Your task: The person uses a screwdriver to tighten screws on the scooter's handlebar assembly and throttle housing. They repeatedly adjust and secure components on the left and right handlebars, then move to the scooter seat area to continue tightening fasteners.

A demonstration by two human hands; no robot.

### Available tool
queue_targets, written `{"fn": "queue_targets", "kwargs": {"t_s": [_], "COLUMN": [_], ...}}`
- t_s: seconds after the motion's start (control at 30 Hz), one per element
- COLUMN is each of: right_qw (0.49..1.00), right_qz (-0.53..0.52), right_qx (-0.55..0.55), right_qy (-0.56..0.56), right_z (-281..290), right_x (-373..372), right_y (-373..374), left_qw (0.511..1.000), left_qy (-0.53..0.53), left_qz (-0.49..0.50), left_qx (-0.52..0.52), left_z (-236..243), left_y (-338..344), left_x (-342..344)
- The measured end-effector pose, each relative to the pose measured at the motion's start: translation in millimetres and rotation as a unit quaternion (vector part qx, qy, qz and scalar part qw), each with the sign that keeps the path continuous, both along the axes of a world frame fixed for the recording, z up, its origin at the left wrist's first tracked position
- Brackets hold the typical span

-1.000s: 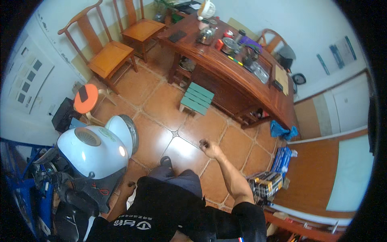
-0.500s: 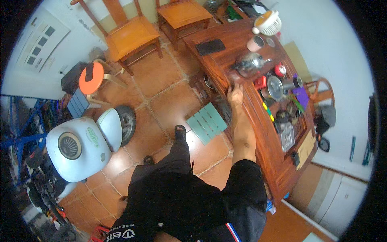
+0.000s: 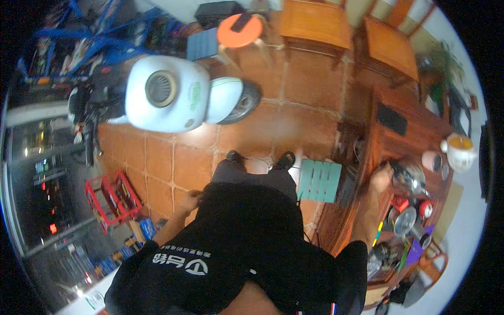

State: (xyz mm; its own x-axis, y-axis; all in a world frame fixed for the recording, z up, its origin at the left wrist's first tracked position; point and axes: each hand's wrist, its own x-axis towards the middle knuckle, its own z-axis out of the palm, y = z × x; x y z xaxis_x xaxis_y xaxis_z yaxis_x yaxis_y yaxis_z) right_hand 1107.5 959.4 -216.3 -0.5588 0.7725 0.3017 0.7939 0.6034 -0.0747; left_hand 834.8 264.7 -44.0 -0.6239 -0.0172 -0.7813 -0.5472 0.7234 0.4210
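My right hand (image 3: 382, 178) is at the left side of the wooden tea table (image 3: 362, 197), right beside a clear, shiny teapot (image 3: 409, 178). Blur hides how its fingers lie, and whether they touch the teapot or only the table is unclear. Low at my left side hangs my left hand (image 3: 192, 199), close to my dark trousers, with its fingers small and smeared. Behind the teapot stand a pink cup (image 3: 432, 161) and a white strainer-like pot (image 3: 460, 153). Nearer me on the table are a red box (image 3: 399, 202) and a round metal-rimmed vessel (image 3: 405, 220).
A green slatted stool (image 3: 319, 181) stands against the table's left side. Ahead to the left is a pale blue scooter (image 3: 173, 94). An orange round stool (image 3: 240, 31) and wooden chairs (image 3: 315, 23) line the far side. A red crate (image 3: 113, 200) sits on the tiled floor at left.
My view has swung left, bringing the red crate, the glass door and my left forearm into sight. My right hand has moved from the table edge to close beside the teapot.
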Motion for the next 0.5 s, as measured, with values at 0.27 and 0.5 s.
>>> {"fn": "queue_targets", "kwargs": {"t_s": [0.27,0.5], "right_qw": [0.93,0.984], "right_qz": [-0.018,-0.153], "right_qx": [0.304,0.038], "right_qy": [-0.204,0.088], "right_z": [33.0,14.9], "right_x": [6.5,30.4], "right_y": [-22.4,-52.1], "left_qw": [0.992,0.993], "left_qy": [-0.056,-0.069], "left_qz": [0.103,0.03], "left_qx": [0.039,0.094], "left_z": [-64.1,-72.8], "left_y": [-22.0,13.9], "left_x": [-5.3,-32.3]}}
